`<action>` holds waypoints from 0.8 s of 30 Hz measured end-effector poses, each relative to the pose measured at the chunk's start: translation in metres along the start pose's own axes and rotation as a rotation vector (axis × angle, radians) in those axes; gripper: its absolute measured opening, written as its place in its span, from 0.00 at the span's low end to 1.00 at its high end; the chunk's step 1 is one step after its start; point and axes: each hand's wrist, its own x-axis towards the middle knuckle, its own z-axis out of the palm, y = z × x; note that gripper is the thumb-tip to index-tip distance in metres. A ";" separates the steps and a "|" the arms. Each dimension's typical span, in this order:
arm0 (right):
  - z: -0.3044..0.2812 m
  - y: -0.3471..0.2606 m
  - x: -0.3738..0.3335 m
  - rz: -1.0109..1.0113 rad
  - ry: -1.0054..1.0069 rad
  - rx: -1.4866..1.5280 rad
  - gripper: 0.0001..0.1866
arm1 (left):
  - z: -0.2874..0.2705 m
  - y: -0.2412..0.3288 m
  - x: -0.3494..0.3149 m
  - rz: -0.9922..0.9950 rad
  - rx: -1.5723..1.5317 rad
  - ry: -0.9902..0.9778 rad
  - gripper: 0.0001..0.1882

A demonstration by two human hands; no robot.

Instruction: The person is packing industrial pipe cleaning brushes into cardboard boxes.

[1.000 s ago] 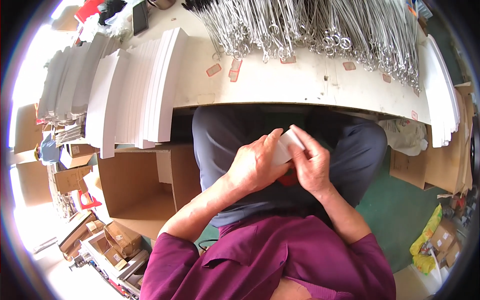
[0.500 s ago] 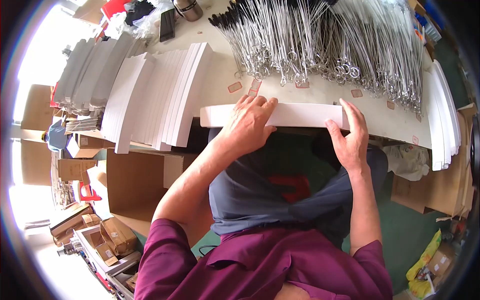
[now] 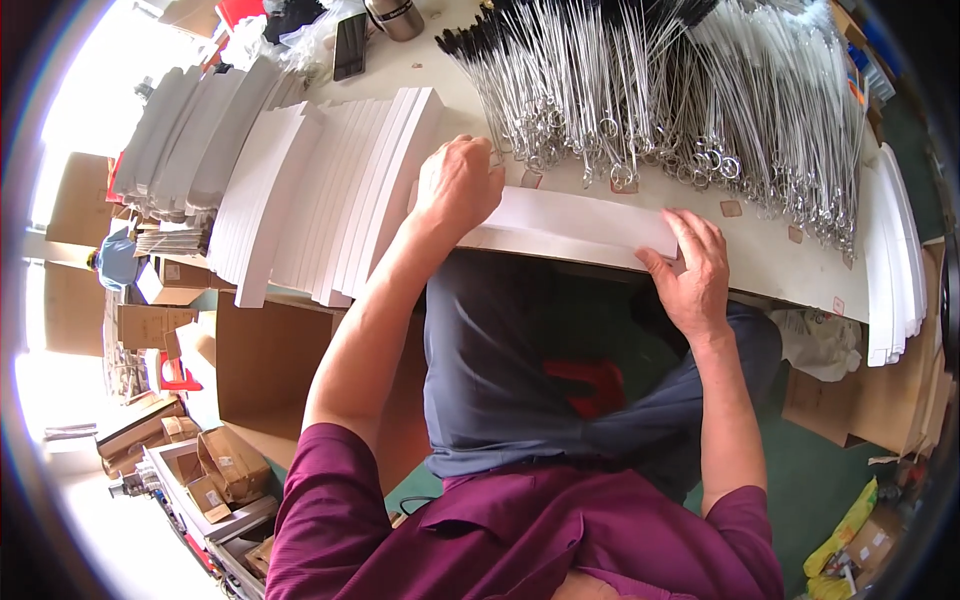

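A long, narrow white cardboard box (image 3: 580,220) lies along the front edge of the table before me. My left hand (image 3: 460,185) is closed at its left end, fingers curled and turned away; their exact hold on the box is hidden. At the other end my right hand (image 3: 692,262) grips the box, thumb on the near side and fingers over the far side. Just beyond lie many thin wire-handled brushes (image 3: 600,110), their ring ends toward me and dark bristles at the back left.
Upright rows of white boxes (image 3: 330,200) stand at the left, with more white boxes (image 3: 890,260) at the right edge. A phone (image 3: 350,46) and a metal flask (image 3: 397,18) are at the back. An open brown carton (image 3: 270,365) sits below the table's left side.
My left hand has moved left and away from me, from the box's upper side to its left end, its fingers now curled. The right hand stays at the right end. The view has shifted slightly.
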 end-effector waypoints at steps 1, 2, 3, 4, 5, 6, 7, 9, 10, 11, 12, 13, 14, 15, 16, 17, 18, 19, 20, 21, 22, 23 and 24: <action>0.000 -0.001 0.001 -0.003 0.001 -0.001 0.29 | 0.005 -0.005 0.004 -0.059 0.094 -0.117 0.14; 0.000 -0.004 0.001 -0.005 0.002 0.011 0.29 | 0.009 -0.010 0.005 -0.060 0.094 -0.113 0.14; 0.000 -0.004 0.001 -0.003 0.002 0.020 0.29 | 0.008 -0.004 0.008 -0.079 0.122 -0.127 0.14; 0.000 -0.004 0.000 -0.002 0.002 0.017 0.29 | 0.007 0.000 0.010 -0.099 0.151 -0.140 0.15; 0.000 -0.003 0.000 0.004 0.000 0.002 0.29 | 0.008 0.001 0.013 -0.097 0.149 -0.140 0.15; 0.000 -0.004 0.000 0.008 -0.002 -0.010 0.29 | 0.008 0.001 0.016 -0.094 0.139 -0.159 0.14; 0.000 -0.004 0.000 0.007 -0.002 -0.011 0.29 | 0.008 0.001 0.018 -0.090 0.130 -0.177 0.13; 0.000 -0.004 0.001 0.009 0.008 -0.015 0.29 | 0.007 0.000 0.018 -0.069 0.141 -0.158 0.13; 0.001 -0.005 0.002 0.006 0.010 -0.013 0.29 | 0.006 0.000 0.017 -0.047 0.152 -0.140 0.13; 0.001 -0.005 0.002 -0.001 0.008 -0.016 0.29 | 0.008 -0.003 0.015 -0.049 0.154 -0.138 0.13; 0.001 -0.005 0.001 -0.004 0.008 -0.021 0.29 | 0.009 -0.004 0.014 -0.065 0.133 -0.105 0.13; 0.001 -0.005 0.002 -0.004 0.012 -0.021 0.29 | 0.009 -0.005 0.013 -0.081 0.112 -0.073 0.13; 0.001 -0.005 0.002 0.000 0.011 -0.027 0.29 | 0.008 -0.007 0.013 -0.078 0.113 -0.071 0.13; 0.002 -0.005 0.002 0.005 0.006 -0.035 0.30 | 0.003 -0.004 0.012 -0.156 0.015 -0.057 0.12; 0.002 -0.005 0.001 0.005 0.007 -0.037 0.30 | 0.000 -0.004 0.011 -0.234 -0.084 -0.043 0.11; 0.002 -0.005 0.001 0.005 0.010 -0.043 0.30 | 0.001 -0.009 0.014 -0.233 -0.086 -0.043 0.11; 0.003 -0.005 0.002 0.002 0.013 -0.046 0.30 | -0.002 -0.015 0.018 -0.291 -0.204 -0.060 0.11; 0.003 -0.006 0.002 0.000 0.014 -0.045 0.30 | -0.003 -0.019 0.020 -0.349 -0.323 -0.078 0.11; 0.003 -0.006 0.002 0.000 0.012 -0.052 0.30 | -0.005 -0.022 0.021 -0.350 -0.322 -0.075 0.11; 0.004 -0.006 0.002 0.003 0.011 -0.059 0.30 | -0.013 -0.019 0.024 -0.473 -0.732 -0.058 0.10; 0.006 -0.006 0.002 0.003 0.013 -0.059 0.30 | -0.017 -0.019 0.026 -0.589 -1.144 -0.039 0.10; 0.007 -0.006 0.002 0.004 0.012 -0.058 0.30 | -0.019 -0.023 0.027 -0.599 -1.295 -0.015 0.10; 0.007 -0.007 0.003 0.003 0.013 -0.060 0.30 | -0.017 -0.027 0.029 -0.596 -1.296 -0.014 0.10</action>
